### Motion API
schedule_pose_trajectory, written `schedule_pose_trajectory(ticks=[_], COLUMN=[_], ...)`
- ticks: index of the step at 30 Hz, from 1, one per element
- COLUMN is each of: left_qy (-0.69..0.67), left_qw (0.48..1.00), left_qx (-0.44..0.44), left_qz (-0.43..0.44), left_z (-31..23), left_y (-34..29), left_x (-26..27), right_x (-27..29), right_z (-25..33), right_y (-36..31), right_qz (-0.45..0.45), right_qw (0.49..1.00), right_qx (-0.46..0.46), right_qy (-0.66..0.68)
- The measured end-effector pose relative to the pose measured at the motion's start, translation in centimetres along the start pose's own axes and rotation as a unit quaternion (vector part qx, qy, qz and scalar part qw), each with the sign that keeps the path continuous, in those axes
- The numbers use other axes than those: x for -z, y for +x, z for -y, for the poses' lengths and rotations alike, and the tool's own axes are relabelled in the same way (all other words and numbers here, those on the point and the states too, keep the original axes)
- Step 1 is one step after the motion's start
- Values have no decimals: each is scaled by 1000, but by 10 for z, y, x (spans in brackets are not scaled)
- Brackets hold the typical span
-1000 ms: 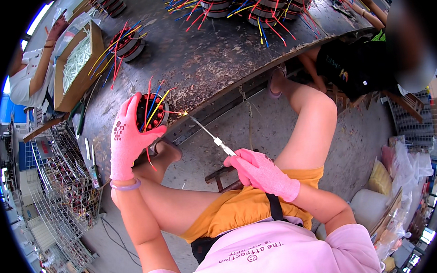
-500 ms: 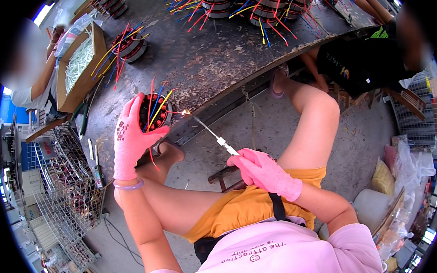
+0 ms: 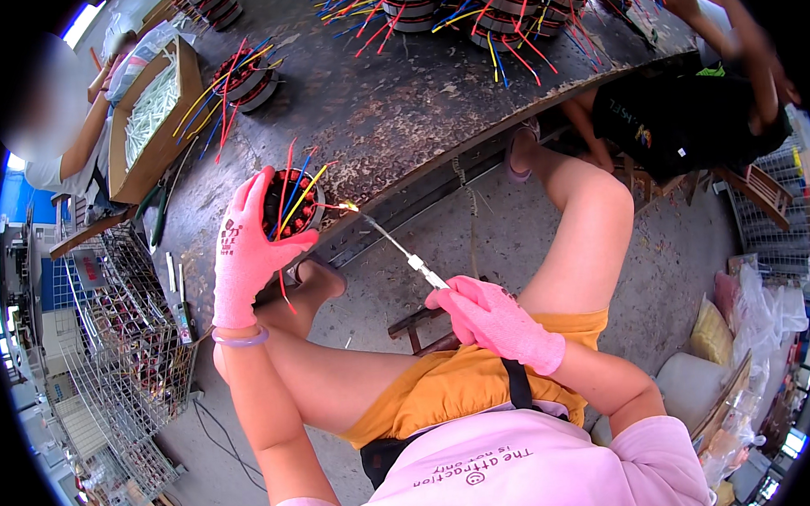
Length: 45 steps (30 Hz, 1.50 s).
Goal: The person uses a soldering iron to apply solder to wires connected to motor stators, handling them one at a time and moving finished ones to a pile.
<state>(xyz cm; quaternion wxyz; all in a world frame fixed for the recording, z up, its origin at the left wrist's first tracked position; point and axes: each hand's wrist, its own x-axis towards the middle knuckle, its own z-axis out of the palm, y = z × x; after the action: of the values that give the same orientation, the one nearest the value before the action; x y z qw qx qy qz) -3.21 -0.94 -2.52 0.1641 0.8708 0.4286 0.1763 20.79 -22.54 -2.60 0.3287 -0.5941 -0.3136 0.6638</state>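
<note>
My left hand [image 3: 249, 245], in a pink glove, is closed round the near-left side of a motor stator [image 3: 294, 206] at the table's edge. Red, blue and yellow leads stick out of the stator's top, and one red lead reaches right over the edge. In my right hand [image 3: 496, 319], also gloved in pink, is a thin torch [image 3: 416, 263] with a pale handle and a slim metal tube. Its tip meets the end of that red lead, where a small bright flame [image 3: 350, 206] glows. The right fingers wrap the handle, hiding its rear part.
On the dark worn table [image 3: 355, 112] stands another wired stator [image 3: 249, 84], with several stacked stators [image 3: 504, 18] at the back. A cardboard box [image 3: 155, 119] of white sleeves sits at left. Wire baskets [image 3: 127, 343] flank me. Two other people are at the table's sides.
Both my hands, the stator and the torch stay nearly in place, and the flame still glows at the lead's end. At right, the other person's arms have lifted.
</note>
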Motion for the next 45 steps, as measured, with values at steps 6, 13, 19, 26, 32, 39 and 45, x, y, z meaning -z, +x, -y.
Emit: schedule_pose_trajectory(ticks=[6, 13, 19, 26, 32, 39, 45], left_qy=[7, -8, -12, -8, -4, -12, -17], left_qw=[1000, 1000, 1000, 1000, 1000, 1000, 1000], left_qx=[2, 11, 6, 3, 4, -2, 0], left_qz=[7, 9, 9, 12, 11, 4, 7], left_z=[1, -2, 0, -1, -2, 1, -1], left_y=[1, 0, 1, 1, 1, 0, 0], left_x=[0, 1, 0, 1, 1, 0, 1], right_x=[1, 1, 1, 1, 1, 1, 2], right_z=[-5, -6, -8, -5, -7, -5, -8], right_y=[1, 2, 3, 2, 2, 1, 2], right_qz=[-4, 0, 2, -1, -6, -5, -3], right_qw=[1000, 1000, 1000, 1000, 1000, 1000, 1000], right_qx=[6, 0, -3, -7, -8, -11, 4], right_qy=[6, 19, 25, 19, 13, 18, 10])
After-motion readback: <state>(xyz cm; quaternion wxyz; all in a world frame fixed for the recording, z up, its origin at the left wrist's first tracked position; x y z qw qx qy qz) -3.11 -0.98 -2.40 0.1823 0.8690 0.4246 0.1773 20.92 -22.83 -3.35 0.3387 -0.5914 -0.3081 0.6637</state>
